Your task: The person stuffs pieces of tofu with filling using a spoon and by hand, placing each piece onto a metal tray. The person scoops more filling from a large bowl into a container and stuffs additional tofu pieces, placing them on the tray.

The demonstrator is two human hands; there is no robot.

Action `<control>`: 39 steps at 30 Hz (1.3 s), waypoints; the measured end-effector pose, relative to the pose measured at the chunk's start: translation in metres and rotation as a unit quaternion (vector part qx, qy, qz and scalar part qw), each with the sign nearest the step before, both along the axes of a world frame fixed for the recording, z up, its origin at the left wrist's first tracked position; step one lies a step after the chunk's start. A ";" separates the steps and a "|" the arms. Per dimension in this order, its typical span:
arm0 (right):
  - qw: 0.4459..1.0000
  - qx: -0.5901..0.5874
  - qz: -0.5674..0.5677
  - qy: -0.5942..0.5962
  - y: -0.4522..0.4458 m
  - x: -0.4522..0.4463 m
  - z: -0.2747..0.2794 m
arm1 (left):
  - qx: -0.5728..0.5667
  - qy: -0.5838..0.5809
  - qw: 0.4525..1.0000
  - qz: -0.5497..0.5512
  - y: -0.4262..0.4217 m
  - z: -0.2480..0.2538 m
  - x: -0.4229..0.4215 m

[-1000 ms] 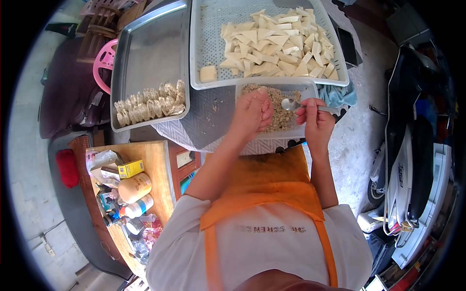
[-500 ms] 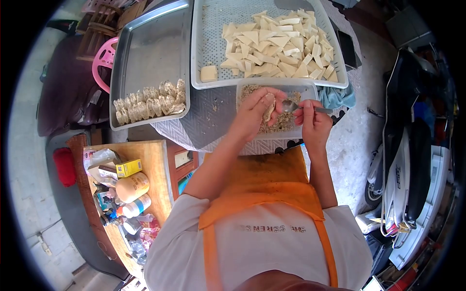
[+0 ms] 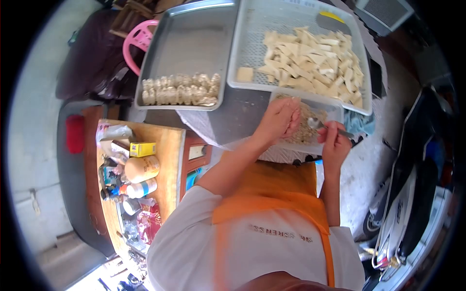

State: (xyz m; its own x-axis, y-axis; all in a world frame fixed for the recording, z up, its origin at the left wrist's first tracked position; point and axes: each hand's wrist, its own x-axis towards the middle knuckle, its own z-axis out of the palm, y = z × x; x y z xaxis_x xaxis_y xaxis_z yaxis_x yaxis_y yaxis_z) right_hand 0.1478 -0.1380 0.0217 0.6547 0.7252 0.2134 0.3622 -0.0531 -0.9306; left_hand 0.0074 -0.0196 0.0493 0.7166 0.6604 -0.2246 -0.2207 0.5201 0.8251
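My left hand (image 3: 281,119) is closed, its fingers curled over a tofu piece that they now mostly hide. In my right hand (image 3: 336,140) a metal spoon (image 3: 314,123) is pinched by its handle, the bowl pointing toward my left hand. Both hands are over a clear plastic container (image 3: 335,109) of crumbly brownish filling (image 3: 306,134). Behind it, a white perforated tray (image 3: 252,53) bears a heap of pale cut tofu pieces (image 3: 318,63) and one separate block (image 3: 245,74). Rows of filled pieces (image 3: 182,92) line the near end of a metal tray (image 3: 196,46).
A yellow-handled scraper (image 3: 332,20) lies in the white tray's far corner. Near the container is a blue cloth (image 3: 359,122). To my left, a wooden table (image 3: 167,169) carries jars and a yellow box (image 3: 142,149). A parked scooter (image 3: 407,194) stands at right.
My view has turned, so the trays and hands appear farther right. My left hand has rolled over, hiding the tofu piece that showed between its fingers. The spoon stays in my right hand.
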 end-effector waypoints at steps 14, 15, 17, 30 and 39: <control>0.988 -0.001 -0.015 -0.157 -0.001 0.005 -0.016 | 0.397 0.324 0.845 0.155 0.241 -0.061 -0.104; 0.981 -0.002 -0.019 -0.194 -0.001 0.006 -0.020 | 0.423 0.350 0.826 0.126 0.248 -0.066 -0.110; 0.970 -0.004 -0.024 -0.243 -0.001 0.008 -0.024 | 0.467 0.400 0.785 0.068 0.253 -0.074 -0.118; 0.983 0.005 -0.001 -0.184 0.000 0.005 -0.012 | 0.310 0.410 0.856 -0.061 0.238 -0.052 -0.125; 0.973 -0.006 0.004 -0.231 -0.001 0.008 -0.017 | 0.654 0.363 0.637 0.185 0.214 -0.021 -0.025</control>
State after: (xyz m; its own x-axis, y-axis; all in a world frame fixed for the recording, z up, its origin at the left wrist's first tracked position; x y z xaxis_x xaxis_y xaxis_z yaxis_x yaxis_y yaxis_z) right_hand 0.1558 -0.1391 0.0048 0.4850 0.7345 0.4747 0.7425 -0.0591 -0.6672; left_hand -0.0180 0.1946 0.0282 0.4779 0.7159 0.5090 0.5589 -0.6948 0.4526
